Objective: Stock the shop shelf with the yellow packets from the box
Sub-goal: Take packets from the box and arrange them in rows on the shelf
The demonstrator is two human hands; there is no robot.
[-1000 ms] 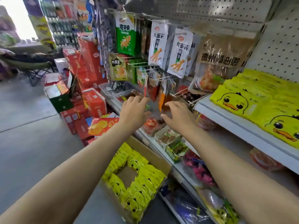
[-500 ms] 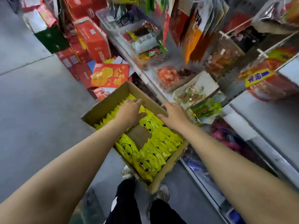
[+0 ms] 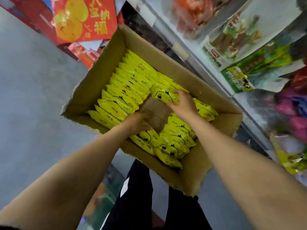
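Inside, box [image 3: 174, 68] holds yellow packets [image 3: 126, 90]; right hand [image 3: 181, 103] grips one.

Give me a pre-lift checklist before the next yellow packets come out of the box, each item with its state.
1. Right hand has a grip on a yellow packet: ok, fingers curl over its top edge.
2. Left hand has a grip on packets: cannot tell, its fingers are hidden in the gap.
3. Cardboard box open, flaps out of the way: ok.
4. Packets left to stock: ok, rows stand along both sides of the bare box floor.
5. Room on the target shelf: cannot tell, it is out of view.
6. Lift path clear: ok, nothing lies over the box.
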